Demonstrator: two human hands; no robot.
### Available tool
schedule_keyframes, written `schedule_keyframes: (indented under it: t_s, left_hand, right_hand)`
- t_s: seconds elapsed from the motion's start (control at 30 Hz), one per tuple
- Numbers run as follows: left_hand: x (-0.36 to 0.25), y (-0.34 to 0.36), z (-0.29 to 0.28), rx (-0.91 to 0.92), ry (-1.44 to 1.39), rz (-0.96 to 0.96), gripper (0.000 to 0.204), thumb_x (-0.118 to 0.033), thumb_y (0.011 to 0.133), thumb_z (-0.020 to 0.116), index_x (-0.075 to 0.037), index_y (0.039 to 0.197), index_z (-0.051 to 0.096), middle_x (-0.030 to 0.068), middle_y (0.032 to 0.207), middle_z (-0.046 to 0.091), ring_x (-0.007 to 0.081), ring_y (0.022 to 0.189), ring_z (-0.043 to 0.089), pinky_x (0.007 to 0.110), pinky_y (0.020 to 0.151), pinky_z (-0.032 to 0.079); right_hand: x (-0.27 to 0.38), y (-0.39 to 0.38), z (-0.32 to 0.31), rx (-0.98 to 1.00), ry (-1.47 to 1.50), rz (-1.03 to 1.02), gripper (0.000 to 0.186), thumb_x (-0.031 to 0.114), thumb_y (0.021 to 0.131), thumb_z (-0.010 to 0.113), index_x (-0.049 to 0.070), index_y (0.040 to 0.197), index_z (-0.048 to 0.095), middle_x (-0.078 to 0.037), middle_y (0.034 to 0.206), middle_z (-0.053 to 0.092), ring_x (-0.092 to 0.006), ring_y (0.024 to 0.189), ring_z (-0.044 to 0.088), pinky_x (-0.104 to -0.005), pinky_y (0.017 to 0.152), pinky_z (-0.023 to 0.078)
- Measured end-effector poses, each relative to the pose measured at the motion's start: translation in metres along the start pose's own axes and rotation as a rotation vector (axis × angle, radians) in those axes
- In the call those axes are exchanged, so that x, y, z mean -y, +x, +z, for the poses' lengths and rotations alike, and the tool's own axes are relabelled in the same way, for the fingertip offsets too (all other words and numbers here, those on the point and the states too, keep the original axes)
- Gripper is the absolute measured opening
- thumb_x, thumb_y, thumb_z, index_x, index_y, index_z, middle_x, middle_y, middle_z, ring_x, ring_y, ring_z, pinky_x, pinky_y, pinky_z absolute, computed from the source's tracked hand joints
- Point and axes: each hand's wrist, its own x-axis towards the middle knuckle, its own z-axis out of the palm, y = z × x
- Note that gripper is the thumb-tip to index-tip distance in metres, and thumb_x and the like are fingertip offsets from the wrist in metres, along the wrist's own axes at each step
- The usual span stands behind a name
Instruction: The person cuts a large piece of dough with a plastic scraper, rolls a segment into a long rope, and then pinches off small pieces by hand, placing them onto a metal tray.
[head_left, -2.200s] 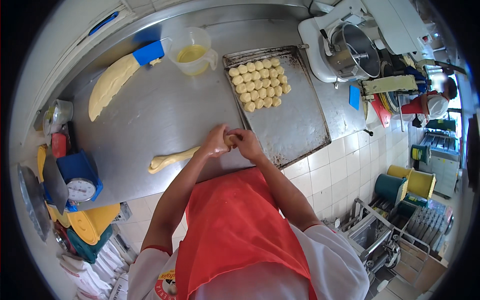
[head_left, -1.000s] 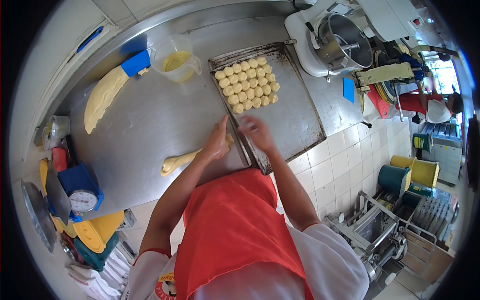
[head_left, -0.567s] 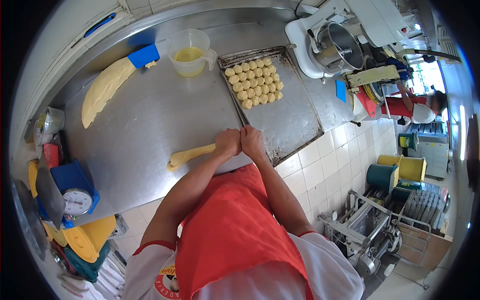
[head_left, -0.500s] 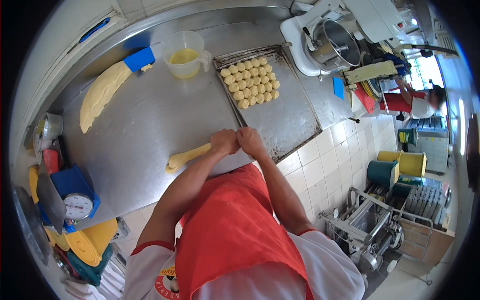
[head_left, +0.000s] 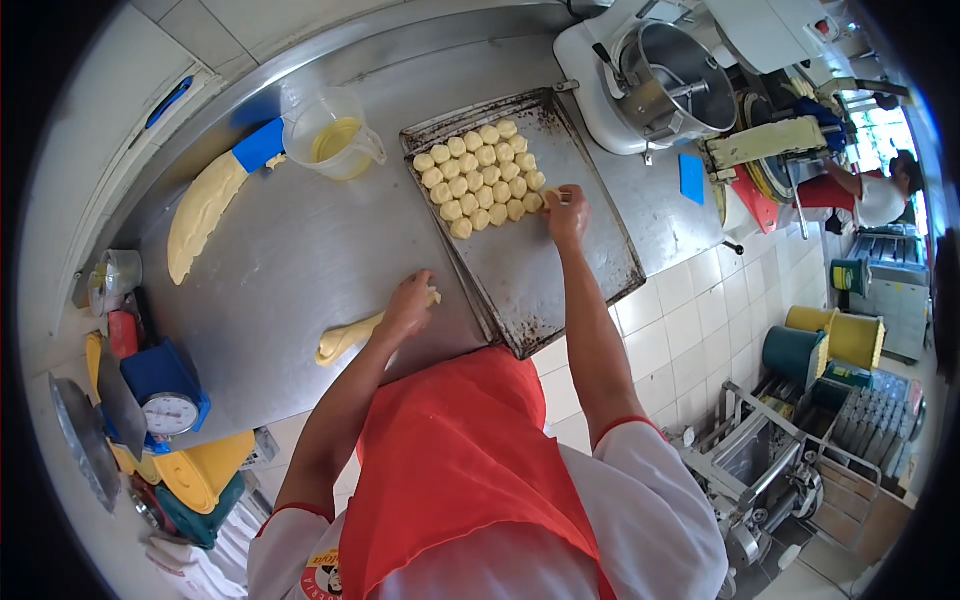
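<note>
The right hand reaches out with arm extended to 12 o'clock, fingertips pinched on a small pale dough piece at the right edge of the rows of small pale dough balls, which lie on the dark rectangular metal baking tray. The left hand rests palm down, fingers curled over the near end of a long pale dough roll that runs toward 8 o'clock on the stainless steel worktable. At 11 o'clock stands a clear plastic jug of yellow liquid; at 10 o'clock lies a large pale dough slab. A grey stand mixer with steel bowl stands at 1 o'clock; a blue kitchen scale sits at 8 o'clock. White floor tiles lie right.
</note>
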Motion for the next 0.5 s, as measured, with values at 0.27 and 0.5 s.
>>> schedule_keyframes:
  t_s: [0.27,0.5]
  left_hand:
    - [0.006,-0.026,-0.022,-0.116,-0.398,-0.01,0.082,-0.005,0.071,0.075,-0.003,0.143,0.035,0.0231,0.117,0.062,0.041,0.11,0.06,0.044,0.096,0.048]
    - [0.025,-0.035,-0.02,-0.159,-0.575,0.071,0.072,-0.009,0.063,0.082,-0.003,0.129,0.051,0.0197,0.111,0.066,0.0361,0.101,0.066,0.042,0.088,0.054]
  right_hand:
    - [0.016,-0.069,0.018,-0.04,-0.378,-0.296,0.041,0.035,0.083,0.078,-0.001,0.097,0.064,-0.015,0.085,0.069,-0.0306,0.079,0.067,-0.0399,0.072,0.053]
    - [0.037,-0.221,0.085,0.715,-0.152,-0.175,0.026,0.007,0.088,0.065,-0.001,0.112,0.07,-0.013,0.087,0.073,-0.0207,0.077,0.069,-0.0387,0.074,0.055]
